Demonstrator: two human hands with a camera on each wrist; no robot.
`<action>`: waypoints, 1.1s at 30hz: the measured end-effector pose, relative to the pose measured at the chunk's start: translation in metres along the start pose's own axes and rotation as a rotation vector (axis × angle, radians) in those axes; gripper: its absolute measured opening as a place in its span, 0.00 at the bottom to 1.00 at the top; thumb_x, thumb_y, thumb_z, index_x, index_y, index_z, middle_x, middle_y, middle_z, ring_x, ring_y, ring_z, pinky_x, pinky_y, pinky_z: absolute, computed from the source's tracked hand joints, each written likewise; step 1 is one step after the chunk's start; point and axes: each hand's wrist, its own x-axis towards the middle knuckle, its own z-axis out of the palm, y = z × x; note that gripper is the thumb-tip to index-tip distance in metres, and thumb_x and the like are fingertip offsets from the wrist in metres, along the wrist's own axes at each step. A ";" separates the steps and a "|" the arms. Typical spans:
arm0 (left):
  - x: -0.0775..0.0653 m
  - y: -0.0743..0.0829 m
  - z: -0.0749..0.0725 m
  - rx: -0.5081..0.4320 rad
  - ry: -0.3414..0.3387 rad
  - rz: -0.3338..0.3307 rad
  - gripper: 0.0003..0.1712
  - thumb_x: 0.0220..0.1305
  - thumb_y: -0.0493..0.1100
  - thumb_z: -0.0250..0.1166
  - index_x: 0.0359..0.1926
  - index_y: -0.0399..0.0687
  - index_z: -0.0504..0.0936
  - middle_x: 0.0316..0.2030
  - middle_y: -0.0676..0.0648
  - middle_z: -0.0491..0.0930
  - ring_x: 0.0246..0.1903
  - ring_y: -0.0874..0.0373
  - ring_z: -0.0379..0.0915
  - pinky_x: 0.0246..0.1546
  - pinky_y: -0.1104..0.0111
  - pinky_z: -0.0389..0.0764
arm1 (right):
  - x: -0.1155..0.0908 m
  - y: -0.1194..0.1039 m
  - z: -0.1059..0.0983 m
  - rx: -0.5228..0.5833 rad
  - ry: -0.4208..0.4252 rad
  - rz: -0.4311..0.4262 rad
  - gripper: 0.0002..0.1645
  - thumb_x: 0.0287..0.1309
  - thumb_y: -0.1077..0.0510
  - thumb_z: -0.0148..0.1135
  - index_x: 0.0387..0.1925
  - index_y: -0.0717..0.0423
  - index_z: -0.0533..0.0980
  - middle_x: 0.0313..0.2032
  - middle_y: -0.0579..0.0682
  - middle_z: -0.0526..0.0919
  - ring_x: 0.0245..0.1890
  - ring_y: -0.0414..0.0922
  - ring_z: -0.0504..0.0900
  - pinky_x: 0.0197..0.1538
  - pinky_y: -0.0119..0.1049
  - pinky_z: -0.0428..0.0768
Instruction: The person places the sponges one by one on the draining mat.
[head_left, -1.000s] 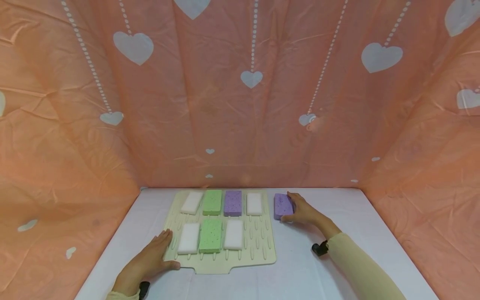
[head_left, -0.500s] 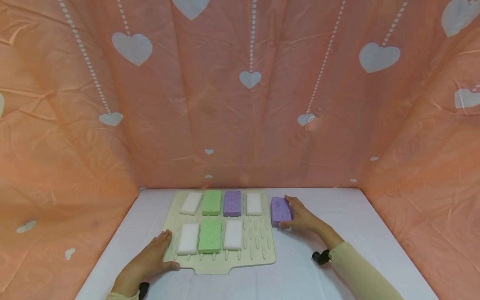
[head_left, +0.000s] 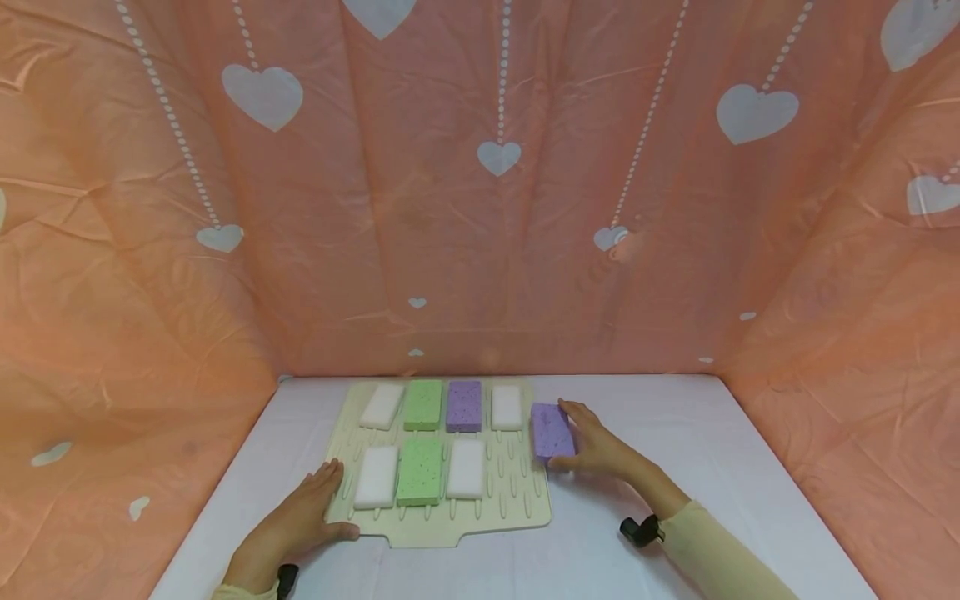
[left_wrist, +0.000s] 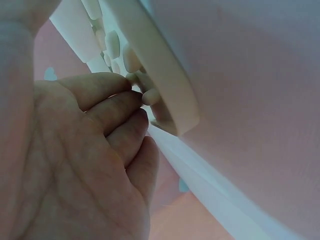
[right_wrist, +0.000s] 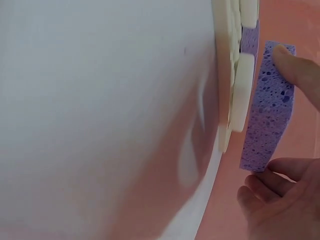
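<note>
My right hand (head_left: 600, 446) pinches a purple sponge (head_left: 552, 432) at its two ends, between thumb and fingers. In the right wrist view that porous purple sponge (right_wrist: 270, 107) is raised off the white surface, beside the board. My left hand (head_left: 300, 515) rests at the left edge of a cream ridged board (head_left: 517, 510), fingers fairly straight and thumb near the front edge. Seen from the left wrist, the left fingertips (left_wrist: 134, 97) touch the board's raised rim (left_wrist: 165, 70). On the board lie several white sponges (head_left: 467, 468), two green sponges (head_left: 420, 472) and another purple sponge (head_left: 464, 406).
White cloth (head_left: 675, 417) covers the table beneath the board. An orange curtain with pale hearts (head_left: 495, 275) encloses the back and both sides. The board's front edge has a wide tab (head_left: 424, 540). At the right wrist sits a small black device (head_left: 640, 531).
The right hand has carried the purple sponge left and nearer, from the cloth to over the board's right edge. The left hand has stayed in place.
</note>
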 end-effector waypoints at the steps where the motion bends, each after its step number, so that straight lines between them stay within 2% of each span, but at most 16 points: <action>1: 0.000 0.000 0.000 0.003 0.001 0.004 0.69 0.49 0.59 0.84 0.76 0.17 0.59 0.77 0.19 0.57 0.78 0.23 0.51 0.77 0.34 0.56 | -0.001 -0.002 0.001 0.006 0.000 -0.005 0.72 0.50 0.48 0.87 0.81 0.75 0.52 0.77 0.77 0.58 0.78 0.75 0.56 0.76 0.73 0.60; 14: 0.000 -0.001 -0.001 0.002 -0.004 0.003 0.70 0.49 0.60 0.83 0.76 0.16 0.59 0.77 0.19 0.57 0.78 0.23 0.51 0.77 0.34 0.57 | -0.009 -0.025 0.023 0.054 -0.036 -0.063 0.73 0.47 0.49 0.88 0.79 0.79 0.53 0.76 0.76 0.60 0.77 0.73 0.59 0.77 0.70 0.61; 23: 0.000 0.002 -0.002 -0.012 -0.005 0.003 0.70 0.49 0.59 0.84 0.76 0.16 0.59 0.77 0.19 0.57 0.78 0.22 0.51 0.76 0.33 0.56 | -0.010 -0.037 0.036 0.056 -0.036 -0.064 0.73 0.47 0.50 0.89 0.79 0.79 0.53 0.76 0.78 0.60 0.77 0.75 0.58 0.77 0.71 0.60; 28: 0.000 0.003 -0.002 -0.014 -0.009 -0.010 0.70 0.49 0.59 0.84 0.76 0.17 0.59 0.77 0.19 0.56 0.78 0.23 0.50 0.77 0.34 0.55 | -0.009 -0.046 0.042 0.059 -0.032 -0.078 0.71 0.46 0.50 0.89 0.77 0.80 0.55 0.74 0.78 0.62 0.76 0.74 0.60 0.77 0.70 0.61; 33: 0.000 0.002 -0.002 -0.010 -0.013 -0.018 0.70 0.49 0.59 0.84 0.76 0.17 0.59 0.77 0.20 0.56 0.79 0.23 0.50 0.77 0.34 0.55 | -0.008 -0.053 0.047 0.066 -0.032 -0.054 0.71 0.46 0.51 0.89 0.77 0.79 0.55 0.74 0.77 0.62 0.75 0.74 0.61 0.76 0.69 0.63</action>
